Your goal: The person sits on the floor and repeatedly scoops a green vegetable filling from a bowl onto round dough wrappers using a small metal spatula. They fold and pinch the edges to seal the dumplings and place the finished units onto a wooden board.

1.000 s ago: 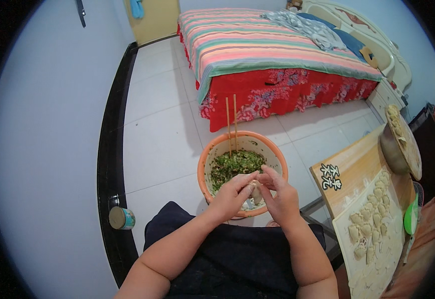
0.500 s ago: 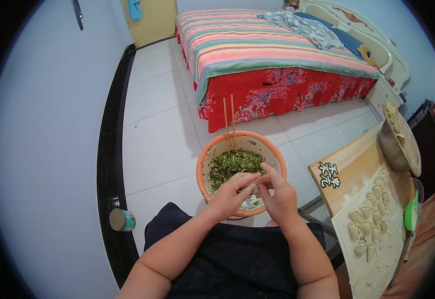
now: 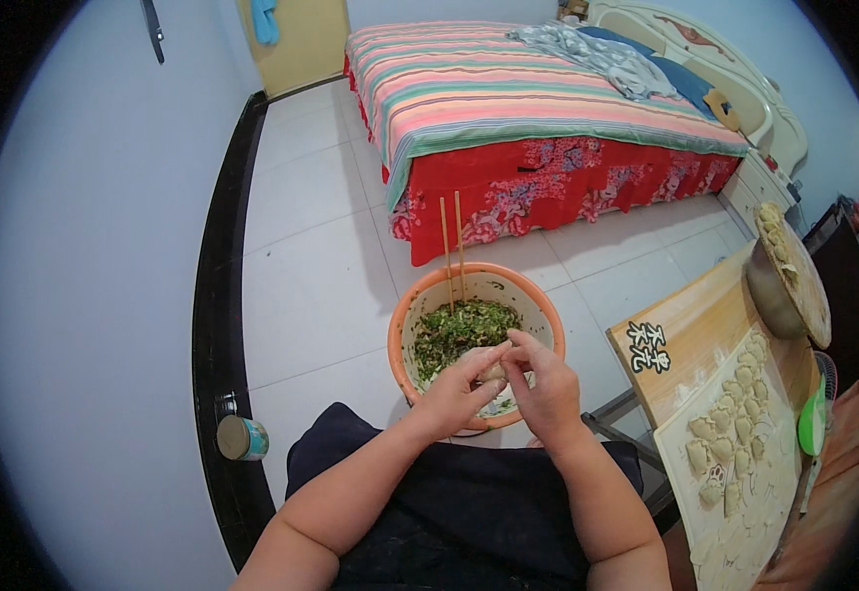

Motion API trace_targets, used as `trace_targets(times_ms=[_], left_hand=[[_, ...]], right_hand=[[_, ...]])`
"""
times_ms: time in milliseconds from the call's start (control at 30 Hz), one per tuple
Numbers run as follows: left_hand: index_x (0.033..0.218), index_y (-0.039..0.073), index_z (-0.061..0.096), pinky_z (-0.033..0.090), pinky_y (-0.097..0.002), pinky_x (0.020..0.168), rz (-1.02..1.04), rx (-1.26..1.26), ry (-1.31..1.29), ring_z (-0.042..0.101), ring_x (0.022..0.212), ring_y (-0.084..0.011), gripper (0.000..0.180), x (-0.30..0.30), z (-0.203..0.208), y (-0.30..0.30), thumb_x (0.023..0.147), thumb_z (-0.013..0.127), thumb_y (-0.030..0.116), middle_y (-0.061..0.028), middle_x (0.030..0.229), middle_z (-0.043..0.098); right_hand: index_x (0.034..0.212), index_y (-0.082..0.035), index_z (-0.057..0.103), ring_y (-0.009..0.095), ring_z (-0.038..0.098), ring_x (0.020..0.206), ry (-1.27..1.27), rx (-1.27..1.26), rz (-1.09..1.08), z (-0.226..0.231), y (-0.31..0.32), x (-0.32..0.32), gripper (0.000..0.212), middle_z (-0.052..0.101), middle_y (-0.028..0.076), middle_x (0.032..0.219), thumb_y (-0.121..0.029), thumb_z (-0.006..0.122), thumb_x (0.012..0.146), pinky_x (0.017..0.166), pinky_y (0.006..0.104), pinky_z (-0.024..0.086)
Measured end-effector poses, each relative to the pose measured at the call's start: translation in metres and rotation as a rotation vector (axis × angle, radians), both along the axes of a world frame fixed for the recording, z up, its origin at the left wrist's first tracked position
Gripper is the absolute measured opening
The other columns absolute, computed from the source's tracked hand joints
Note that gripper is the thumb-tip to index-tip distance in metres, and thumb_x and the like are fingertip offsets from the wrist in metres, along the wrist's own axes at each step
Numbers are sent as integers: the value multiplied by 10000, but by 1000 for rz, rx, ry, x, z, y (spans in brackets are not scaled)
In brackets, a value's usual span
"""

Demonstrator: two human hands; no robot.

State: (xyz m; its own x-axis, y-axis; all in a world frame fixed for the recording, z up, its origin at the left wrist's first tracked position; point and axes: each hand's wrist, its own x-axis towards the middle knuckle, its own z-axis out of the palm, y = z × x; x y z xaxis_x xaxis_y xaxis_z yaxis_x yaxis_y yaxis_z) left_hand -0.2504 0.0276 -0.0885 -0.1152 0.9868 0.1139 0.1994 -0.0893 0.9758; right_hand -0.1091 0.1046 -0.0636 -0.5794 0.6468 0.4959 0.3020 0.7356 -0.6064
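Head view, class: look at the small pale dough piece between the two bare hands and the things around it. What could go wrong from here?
The small pale dough piece between the left hand and the right hand could split or drop into the round orange-rimmed basin below. A hand might knock the two slim wooden chopsticks standing in the chopped green filling. The pale dumplings crowded on the white board could stick together.

Striped bed (image 3: 547,94), cream door (image 3: 301,49), nightstand (image 3: 756,189)

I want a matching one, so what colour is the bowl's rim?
The bowl rim is orange, best seen in the head view.
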Motion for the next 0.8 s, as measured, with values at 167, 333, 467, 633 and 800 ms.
trace_targets(times_ms=[167,333,467,633,800], left_hand=[[1304,26,490,421,-273,932,46,-56,-183,517,1104,-144,429,-4,0,1,897,596,110,-68,1193,536],[1284,53,522,425,-285,923,19,8,-97,540,1071,-166,421,2,8,-2,878,611,115,-72,1154,556],[1307,37,495,422,-268,938,16,21,-47,524,1089,-130,420,2,4,-1,909,599,125,-45,1195,552],[1312,37,491,415,-276,953,31,-140,-400,520,1104,-134,432,-5,5,0,906,607,126,-45,1210,550],[1273,23,517,415,-285,947,-5,-18,-151,526,1100,-145,372,2,9,-1,922,575,135,-65,1195,557]], right_hand=[[1193,-34,551,210,667,776,187,-339,-2,13,-6,1,423,663,95,832,17,659,786,686,323,538],[1229,-33,528,212,673,776,73,-187,-17,7,-1,0,459,663,108,829,17,657,791,699,307,537],[1220,-30,530,212,666,761,138,-221,-16,6,-2,0,450,659,107,821,12,661,792,696,301,535],[1207,-24,534,193,658,748,219,-403,11,11,-5,2,436,657,96,828,12,662,792,696,295,535],[1210,-25,534,165,654,753,115,-213,1,8,-3,2,443,654,86,823,17,663,788,690,286,534]])
